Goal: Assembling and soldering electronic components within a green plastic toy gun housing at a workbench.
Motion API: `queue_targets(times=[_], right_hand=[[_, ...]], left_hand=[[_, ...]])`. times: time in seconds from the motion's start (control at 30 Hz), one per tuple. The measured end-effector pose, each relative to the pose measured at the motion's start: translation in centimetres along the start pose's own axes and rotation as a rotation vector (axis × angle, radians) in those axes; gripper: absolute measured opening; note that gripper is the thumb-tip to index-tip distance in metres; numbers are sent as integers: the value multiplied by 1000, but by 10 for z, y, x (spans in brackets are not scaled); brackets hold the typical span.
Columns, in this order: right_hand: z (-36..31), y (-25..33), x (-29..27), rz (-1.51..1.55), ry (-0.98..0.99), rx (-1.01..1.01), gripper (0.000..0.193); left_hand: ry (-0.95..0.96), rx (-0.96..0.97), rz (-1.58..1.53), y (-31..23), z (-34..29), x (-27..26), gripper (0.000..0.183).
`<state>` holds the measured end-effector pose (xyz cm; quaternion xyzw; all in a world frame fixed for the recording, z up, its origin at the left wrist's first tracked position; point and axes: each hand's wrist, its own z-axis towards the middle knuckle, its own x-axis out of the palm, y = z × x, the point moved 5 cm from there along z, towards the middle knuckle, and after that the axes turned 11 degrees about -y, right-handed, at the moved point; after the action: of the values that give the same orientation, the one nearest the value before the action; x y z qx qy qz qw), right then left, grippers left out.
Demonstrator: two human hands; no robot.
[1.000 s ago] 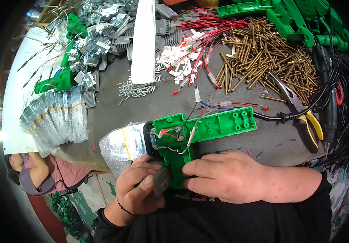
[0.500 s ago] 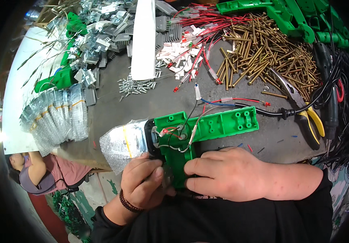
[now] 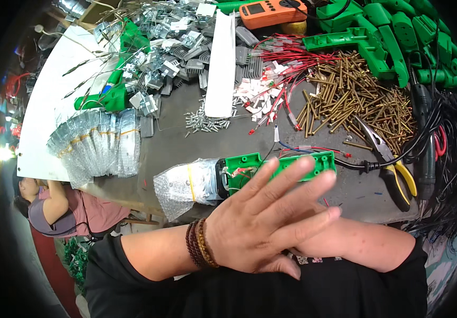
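My left hand [image 3: 273,214], a beaded bracelet at its wrist, is raised with the fingers spread and nothing in it. It crosses in front of my right hand, whose fingers are hidden; only the right forearm [image 3: 361,238] shows. Beneath the left fingers lies a green plastic tool housing half [image 3: 244,160], open side up, with wires inside. Its black collar joins a bubble-wrapped part [image 3: 178,183] with a yellow band. A black power cord [image 3: 347,164] runs from the housing to the right. The lower part of the housing is covered by my hand.
Behind lie grey finned parts [image 3: 194,63], small screws [image 3: 207,123], a white strip [image 3: 220,74], red-wired lights [image 3: 281,53] and brass-coloured bolts [image 3: 339,95]. Pliers [image 3: 398,180], a soldering iron [image 3: 426,132] and black cords are rightward. Wrapped parts [image 3: 101,143] sit left; another person [image 3: 80,212] is beyond.
My left hand has left the bubble-wrapped part and swung right and up over the housing, its fingers spreading. The right hand has become hidden behind it. The view has shifted.
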<state>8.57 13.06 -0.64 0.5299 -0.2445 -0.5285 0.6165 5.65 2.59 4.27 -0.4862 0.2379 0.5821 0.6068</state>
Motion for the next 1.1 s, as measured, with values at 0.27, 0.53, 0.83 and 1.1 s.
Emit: queue_targets(times=[0.27,0.53,0.83,1.1], right_hand=[[-4,-2,5,-177,79,-34,34],[2,-9,-7,-21,-75,-32,20],[4,-12,-7,44,-67,-69,17],[5,-7,-2,76,-57,-97,17]], left_hand=[[-25,56,-257,13,18,-4,83],[-455,-143,352,118,35,-102,19],[-133,-495,1151,252,44,-143,9],[-818,-517,-454,271,77,-241,16]])
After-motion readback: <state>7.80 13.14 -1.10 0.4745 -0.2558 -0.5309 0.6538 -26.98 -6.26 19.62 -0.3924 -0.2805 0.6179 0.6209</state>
